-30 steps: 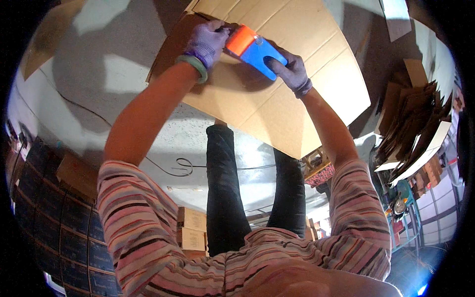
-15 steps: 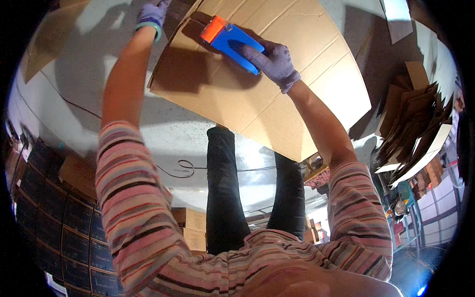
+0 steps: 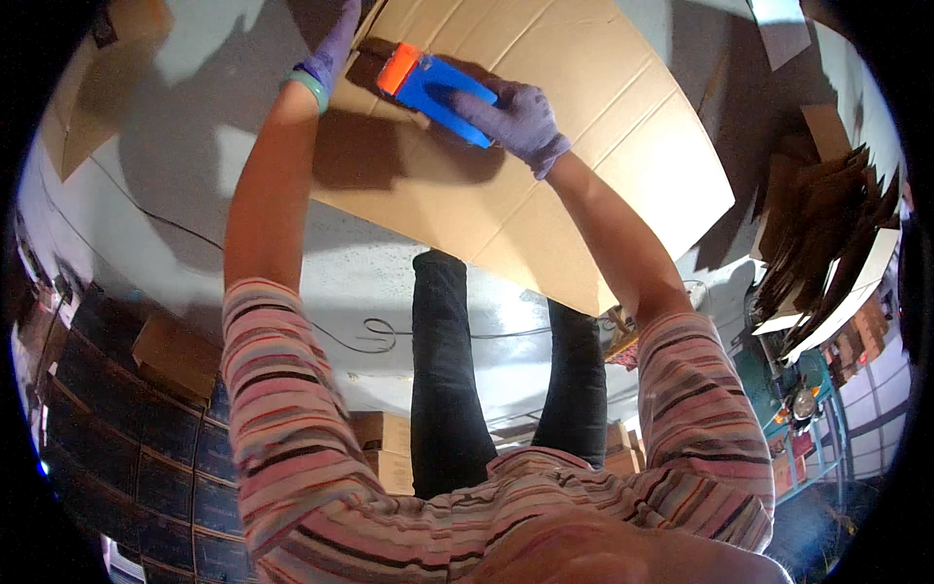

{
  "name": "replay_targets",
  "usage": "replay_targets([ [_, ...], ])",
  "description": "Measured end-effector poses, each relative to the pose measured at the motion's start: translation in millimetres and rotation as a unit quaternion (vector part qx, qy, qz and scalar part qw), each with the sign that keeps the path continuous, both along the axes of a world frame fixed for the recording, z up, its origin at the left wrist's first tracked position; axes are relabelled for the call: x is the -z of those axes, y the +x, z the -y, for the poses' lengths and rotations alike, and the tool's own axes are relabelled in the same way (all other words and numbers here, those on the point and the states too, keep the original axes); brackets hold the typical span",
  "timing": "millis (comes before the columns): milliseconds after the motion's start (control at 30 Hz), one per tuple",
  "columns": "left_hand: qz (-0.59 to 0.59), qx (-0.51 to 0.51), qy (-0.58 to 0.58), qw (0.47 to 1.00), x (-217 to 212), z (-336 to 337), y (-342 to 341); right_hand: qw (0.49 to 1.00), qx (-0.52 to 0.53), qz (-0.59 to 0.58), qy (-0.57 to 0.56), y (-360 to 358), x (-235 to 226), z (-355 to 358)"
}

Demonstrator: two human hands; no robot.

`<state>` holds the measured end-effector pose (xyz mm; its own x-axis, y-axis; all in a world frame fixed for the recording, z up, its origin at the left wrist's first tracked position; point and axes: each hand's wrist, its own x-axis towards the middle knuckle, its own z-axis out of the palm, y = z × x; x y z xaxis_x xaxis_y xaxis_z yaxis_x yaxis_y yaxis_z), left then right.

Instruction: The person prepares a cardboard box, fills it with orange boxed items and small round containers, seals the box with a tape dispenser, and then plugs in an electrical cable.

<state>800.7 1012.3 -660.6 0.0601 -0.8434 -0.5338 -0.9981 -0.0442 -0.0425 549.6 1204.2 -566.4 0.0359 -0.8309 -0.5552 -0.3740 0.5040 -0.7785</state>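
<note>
A large sheet of folded brown cardboard with several crease lines lies before me, tilted across the view. My right hand, in a purple-grey glove, wraps round a blue hand-held tool with an orange end, which is over the cardboard near its left edge; its exact kind is unclear. Along that left edge is my left hand, gloved in purple with a green cuff. Its fingers run out past the top of the picture, so whether they grip the cardboard is hidden.
A pile of flattened cardboard stands at the right, near a blue-green metal frame. Stacked dark boxes fill the lower left. A thin cable curls over the grey floor by my legs.
My left hand has moved right, up against the cardboard's left edge. My right hand and the blue tool have shifted slightly left.
</note>
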Motion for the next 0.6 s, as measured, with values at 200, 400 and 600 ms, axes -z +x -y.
replay_targets([
  [200, -0.14, -0.029, 0.017, 0.99, 28, 4, -12, 0.999, -0.026, -0.03, 0.009, -9, -29, 15],
  [400, -0.002, 0.023, -0.116, 0.993, -3, -20, -19, 0.998, -0.058, -0.017, 0.003, -60, -52, -62],
  [600, -0.264, 0.511, -0.1, 0.812, -121, -185, -215, 0.989, -0.095, -0.107, 0.023, -278, -68, -324],
])
